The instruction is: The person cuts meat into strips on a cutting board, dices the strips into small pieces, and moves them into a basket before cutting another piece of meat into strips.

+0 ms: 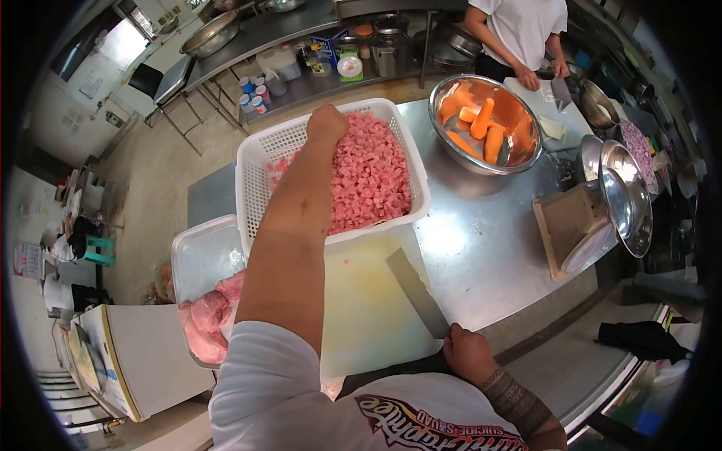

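Observation:
At the far rim of a white perforated plastic basket point(418, 169) is my left hand point(327, 126), closed over the edge with its fingertips hidden. Diced pink meat point(372, 173) is heaped on the basket's right side, with a few cubes at the left. My right hand point(468, 352) is wrapped round the handle of a wide-bladed knife point(418, 293). Its blade lies over the right edge of a pale cutting board point(368, 316). Large raw meat pieces point(210, 316) sit in a clear tray point(203, 237) to the left, partly behind my left arm.
A steel bowl point(519, 154) with several peeled carrots point(483, 120) stands beyond the basket. To the right is a weighing scale point(575, 233) with steel pans. A co-worker point(519, 34) holds a knife point(562, 92) at another white board point(575, 124). Chopped purple onion point(638, 150) lies farther right.

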A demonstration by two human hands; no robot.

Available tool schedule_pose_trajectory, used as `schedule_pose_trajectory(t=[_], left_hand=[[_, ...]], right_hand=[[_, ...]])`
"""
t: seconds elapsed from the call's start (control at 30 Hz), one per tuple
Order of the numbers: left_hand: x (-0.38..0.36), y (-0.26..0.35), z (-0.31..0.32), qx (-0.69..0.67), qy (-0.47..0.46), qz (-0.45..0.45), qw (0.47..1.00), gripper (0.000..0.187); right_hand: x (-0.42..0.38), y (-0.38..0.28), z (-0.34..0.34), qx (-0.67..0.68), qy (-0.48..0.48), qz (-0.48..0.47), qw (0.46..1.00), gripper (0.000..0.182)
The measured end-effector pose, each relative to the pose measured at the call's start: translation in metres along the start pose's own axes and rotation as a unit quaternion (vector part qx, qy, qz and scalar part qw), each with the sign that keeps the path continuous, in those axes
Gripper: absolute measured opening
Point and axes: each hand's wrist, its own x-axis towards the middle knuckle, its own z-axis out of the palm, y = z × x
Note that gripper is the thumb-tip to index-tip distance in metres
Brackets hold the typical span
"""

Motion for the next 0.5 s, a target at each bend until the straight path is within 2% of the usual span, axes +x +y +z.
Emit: schedule_pose_trajectory(t=[0.07, 0.17, 0.27, 0.37, 0.5], left_hand=[[0.022, -0.02, 0.012, 0.038, -0.041, 0.071, 0.996, 0.035], [0.038, -0.031, 0.019, 0.084, -0.06, 0.11, 0.989, 0.035], [0.043, -0.032, 0.025, 0.084, -0.038, 0.149, 0.985, 0.037], [0.034, -0.025, 0.019, 0.076, -0.077, 0.135, 0.985, 0.037], [0.02, -0.022, 0.009, 0.025, -0.025, 0.127, 0.991, 0.034]], right_hand=[[0.004, 0.001, -0.001, 0.007, -0.01, -0.004, 1.0, 0.016], [0.01, -0.001, -0.002, 0.005, -0.014, -0.019, 1.0, 0.016], [0.013, -0.007, -0.001, 0.0, -0.008, -0.042, 0.999, 0.014], [0.012, -0.012, 0.002, -0.015, 0.009, -0.059, 0.998, 0.013], [0.01, -0.012, 0.008, -0.025, 0.031, -0.076, 0.996, 0.012]])
